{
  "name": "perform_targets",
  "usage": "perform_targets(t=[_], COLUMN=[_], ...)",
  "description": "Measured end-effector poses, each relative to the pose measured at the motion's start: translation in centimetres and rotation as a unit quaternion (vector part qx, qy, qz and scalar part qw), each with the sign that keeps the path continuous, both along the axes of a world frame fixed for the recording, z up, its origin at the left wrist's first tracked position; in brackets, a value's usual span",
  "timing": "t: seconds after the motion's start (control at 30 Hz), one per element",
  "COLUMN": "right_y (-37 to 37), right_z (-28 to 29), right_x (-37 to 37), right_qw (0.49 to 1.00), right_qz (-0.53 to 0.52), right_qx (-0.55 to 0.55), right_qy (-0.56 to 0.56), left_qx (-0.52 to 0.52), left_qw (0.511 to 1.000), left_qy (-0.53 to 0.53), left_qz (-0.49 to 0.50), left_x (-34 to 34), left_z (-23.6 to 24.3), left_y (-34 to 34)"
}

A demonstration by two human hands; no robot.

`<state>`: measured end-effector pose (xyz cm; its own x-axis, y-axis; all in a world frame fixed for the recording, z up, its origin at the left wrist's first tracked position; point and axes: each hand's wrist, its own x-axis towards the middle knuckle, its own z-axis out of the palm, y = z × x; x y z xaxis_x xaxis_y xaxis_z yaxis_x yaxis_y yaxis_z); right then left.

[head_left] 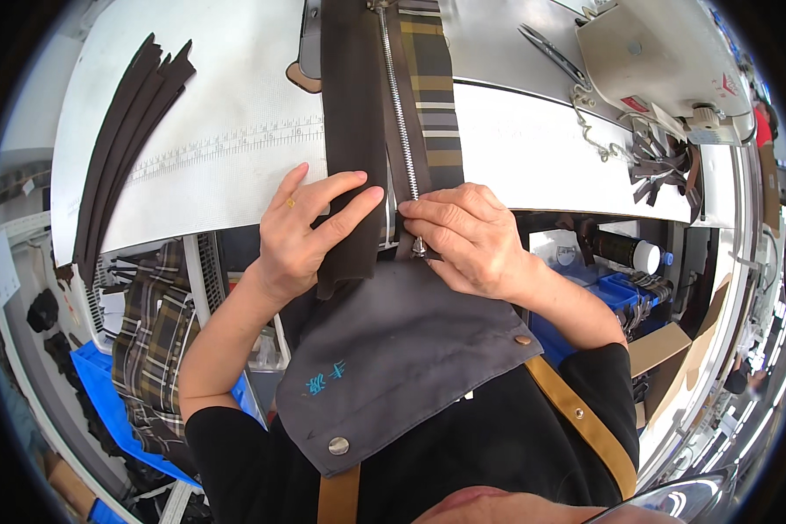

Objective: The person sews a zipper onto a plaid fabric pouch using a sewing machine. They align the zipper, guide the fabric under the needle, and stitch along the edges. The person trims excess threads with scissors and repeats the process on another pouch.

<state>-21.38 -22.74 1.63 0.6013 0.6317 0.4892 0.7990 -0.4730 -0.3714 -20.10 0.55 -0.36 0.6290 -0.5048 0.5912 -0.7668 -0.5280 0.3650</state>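
Note:
A long dark brown fabric strip [349,122] lies beside a silver metal zipper [396,105] on brown tape, with olive-and-brown plaid fabric [432,100] along its right side; all three hang over the table's front edge. My left hand [310,229] has its fingers spread, two fingertips resting on the dark strip and its thumb mostly hidden. My right hand [463,237] pinches the zipper tape near its lower end, knuckles bent, just above and around the metal slider [419,248]. A grey apron [410,323] with snaps sits below both hands.
Brown strips [122,148] lie left on the white table [218,192]. Scissors [550,54], a beige machine [651,61] and zipper pieces [664,166] are at right. Below are plaid fabric [148,358], a blue bin [620,293], a bottle [624,249] and cardboard [664,345].

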Motion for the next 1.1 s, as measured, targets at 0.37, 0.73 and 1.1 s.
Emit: perform_targets(t=[0.37,0.73,1.1], right_y=[1.3,0.6,0.0], right_z=[-0.3,-1.2,0.1], right_x=[0.1,-0.1,2.0], right_qw=[0.998,0.998,0.998], right_qz=[0.017,0.056,-0.005], right_qx=[0.027,0.02,-0.064], right_qy=[-0.05,-0.027,0.021], left_qx=[0.0,0.063,0.145], left_qw=[1.0,0.996,0.984], left_qy=[0.015,0.063,0.075], left_qz=[0.006,-0.004,-0.077], left_x=[0.0,0.1,1.5], left_z=[0.4,1.8,3.1], left_y=[-0.2,-0.7,0.8])
